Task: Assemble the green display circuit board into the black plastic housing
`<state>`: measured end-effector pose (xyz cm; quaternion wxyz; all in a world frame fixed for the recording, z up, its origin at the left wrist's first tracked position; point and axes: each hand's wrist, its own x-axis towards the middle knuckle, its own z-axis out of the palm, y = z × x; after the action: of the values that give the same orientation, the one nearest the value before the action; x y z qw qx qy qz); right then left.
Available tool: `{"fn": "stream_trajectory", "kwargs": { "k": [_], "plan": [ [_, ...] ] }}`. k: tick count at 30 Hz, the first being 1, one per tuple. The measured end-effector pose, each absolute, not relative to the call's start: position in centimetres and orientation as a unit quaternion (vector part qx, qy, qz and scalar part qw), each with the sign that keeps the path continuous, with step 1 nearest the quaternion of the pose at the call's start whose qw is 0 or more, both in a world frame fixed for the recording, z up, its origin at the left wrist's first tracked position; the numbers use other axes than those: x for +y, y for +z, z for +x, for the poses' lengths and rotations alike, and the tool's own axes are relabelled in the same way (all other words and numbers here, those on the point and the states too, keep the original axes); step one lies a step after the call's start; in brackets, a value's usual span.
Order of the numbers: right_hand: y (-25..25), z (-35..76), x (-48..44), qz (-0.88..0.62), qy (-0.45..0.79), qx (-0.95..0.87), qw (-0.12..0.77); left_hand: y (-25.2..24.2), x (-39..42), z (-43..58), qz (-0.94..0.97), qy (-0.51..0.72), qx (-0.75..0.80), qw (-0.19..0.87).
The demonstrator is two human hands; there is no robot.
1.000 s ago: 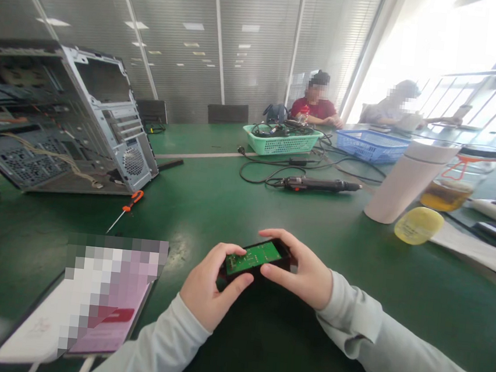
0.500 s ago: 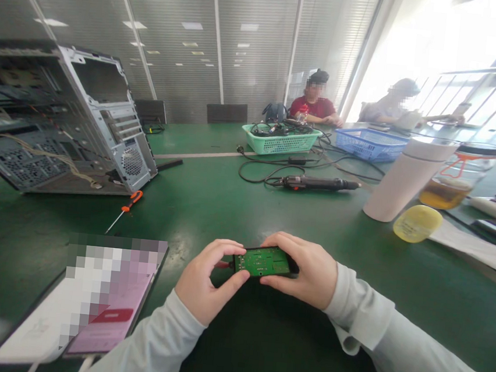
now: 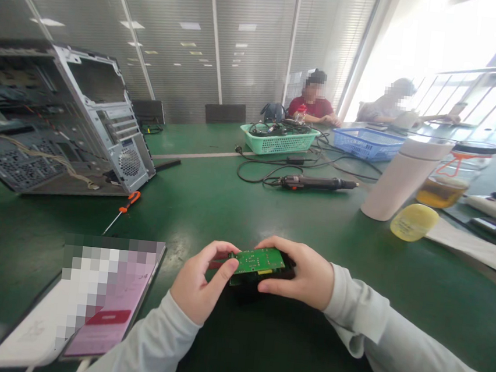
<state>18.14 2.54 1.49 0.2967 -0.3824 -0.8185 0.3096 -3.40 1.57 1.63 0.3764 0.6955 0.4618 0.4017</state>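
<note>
A green circuit board (image 3: 259, 261) lies tilted over a black casing (image 3: 245, 279), above the green table near its front. My left hand (image 3: 204, 278) pinches the board's left end, thumb on top and fingers behind. Around the right end of the black casing my right hand (image 3: 301, 273) is closed, with its fingertips by the board's far edge and its thumb at the near side. A yellow part shows between board and casing. What lies under my left fingers is partly hidden.
An open computer case (image 3: 131, 163) and an orange screwdriver (image 3: 129, 202) are at left, phones (image 3: 106, 315) in front. Beyond lie an electric screwdriver (image 3: 314, 183), a green basket (image 3: 278, 144), a blue basket (image 3: 368, 145). At right are a bottle (image 3: 400, 180) and yellow object (image 3: 414, 222). Two people sit behind.
The board has risen out of the casing at its near edge and tilted, so a gap and the yellow part now show. My left thumb has moved up onto the board.
</note>
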Motion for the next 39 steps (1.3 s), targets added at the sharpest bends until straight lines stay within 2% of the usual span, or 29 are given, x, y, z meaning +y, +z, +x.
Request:
{"fn": "stream_trajectory", "kwargs": {
  "k": [6, 17, 30, 35, 39],
  "plan": [
    [1.2, 17.5, 2.2, -0.39, 0.372, -0.767, 0.349, 1.5, 1.5, -3.0, 0.63, 0.453, 0.481, 0.408],
    [1.5, 16.7, 1.5, -0.363, 0.482, -0.731, 0.318, 1.7, 1.2, -3.4, 0.784, 0.291, 0.447, 0.317],
    [1.2, 16.9, 1.3, -0.364, 0.527, -0.705, 0.306, 1.6, 1.2, -3.3, 0.773, 0.273, 0.463, 0.338],
    [1.0, 17.3, 1.4, -0.393, 0.535, -0.683, 0.305, 1.0, 2.5, -3.8, 0.695, 0.351, 0.501, 0.377],
    [1.0, 17.5, 2.2, -0.464, 0.606, -0.576, 0.292, 0.1, 3.4, -4.5, 0.537, 0.448, 0.52, 0.49]
  ]
}}
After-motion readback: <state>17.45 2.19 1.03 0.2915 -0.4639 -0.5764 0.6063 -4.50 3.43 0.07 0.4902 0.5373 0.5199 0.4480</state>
